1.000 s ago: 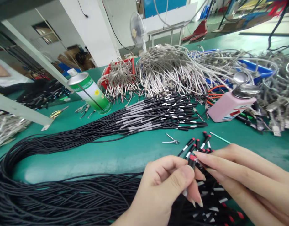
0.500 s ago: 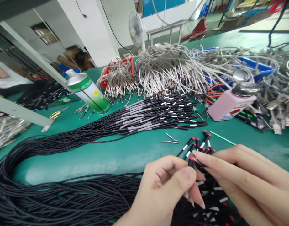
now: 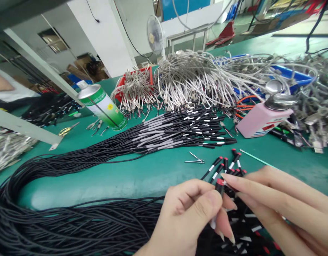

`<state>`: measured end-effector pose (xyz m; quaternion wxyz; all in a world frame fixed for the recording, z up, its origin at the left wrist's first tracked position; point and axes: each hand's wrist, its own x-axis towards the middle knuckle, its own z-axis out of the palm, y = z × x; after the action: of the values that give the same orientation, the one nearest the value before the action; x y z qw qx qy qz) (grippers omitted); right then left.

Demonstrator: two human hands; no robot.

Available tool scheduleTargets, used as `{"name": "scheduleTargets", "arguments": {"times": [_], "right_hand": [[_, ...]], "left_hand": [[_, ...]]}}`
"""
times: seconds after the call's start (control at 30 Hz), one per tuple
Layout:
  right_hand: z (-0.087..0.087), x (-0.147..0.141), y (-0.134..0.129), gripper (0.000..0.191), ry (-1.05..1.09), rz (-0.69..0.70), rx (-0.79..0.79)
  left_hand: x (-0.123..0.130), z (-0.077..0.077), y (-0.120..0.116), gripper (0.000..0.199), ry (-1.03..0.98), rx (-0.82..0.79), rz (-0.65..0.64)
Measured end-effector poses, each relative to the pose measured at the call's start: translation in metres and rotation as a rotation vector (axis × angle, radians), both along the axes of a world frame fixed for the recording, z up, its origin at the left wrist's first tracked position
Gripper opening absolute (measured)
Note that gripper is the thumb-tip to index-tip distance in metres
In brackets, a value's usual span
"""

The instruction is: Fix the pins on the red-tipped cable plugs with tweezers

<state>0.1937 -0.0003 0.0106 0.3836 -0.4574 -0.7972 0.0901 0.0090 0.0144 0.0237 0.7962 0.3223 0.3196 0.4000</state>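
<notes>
Between thumb and fingers, my left hand (image 3: pixel 190 213) pinches a black cable end with a red tip (image 3: pixel 220 182), tip pointing up. My right hand (image 3: pixel 284 202) is close on its right, fingertips pressed together beside the red tip; what they hold is too small to make out. Other red-tipped cable ends (image 3: pixel 234 160) with white bands lie behind and below the hands. The long bundle of black cables (image 3: pixel 73 156) curves round the left side of the green table (image 3: pixel 105 185), its grey-sleeved ends lying farther back.
Metal tweezers (image 3: pixel 195 160) and a thin green stick (image 3: pixel 256 157) lie beyond the hands. Farther back stand a pink bottle (image 3: pixel 262 121), a green-and-white can (image 3: pixel 104 106) and heaps of white cables (image 3: pixel 190 78). Scissors (image 3: pixel 68 129) lie left. A person's arm (image 3: pixel 2 82) shows far left.
The view has shifted slightly. Both hands keep nearly the same pose, and the red tip shows a little more clearly between them.
</notes>
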Motion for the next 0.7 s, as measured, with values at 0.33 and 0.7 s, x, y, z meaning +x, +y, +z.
{"name": "scheduleTargets", "arguments": {"times": [0.33,0.7], "right_hand": [[0.003,-0.003,0.003,0.044,0.03,-0.03,0.017],[0.004,-0.003,0.007,0.041,0.05,-0.182,0.026]], "left_hand": [[0.001,0.003,0.001,0.025,0.029,0.001,0.014],[0.002,0.004,0.0,0.03,0.122,-0.033,-0.017]]}}
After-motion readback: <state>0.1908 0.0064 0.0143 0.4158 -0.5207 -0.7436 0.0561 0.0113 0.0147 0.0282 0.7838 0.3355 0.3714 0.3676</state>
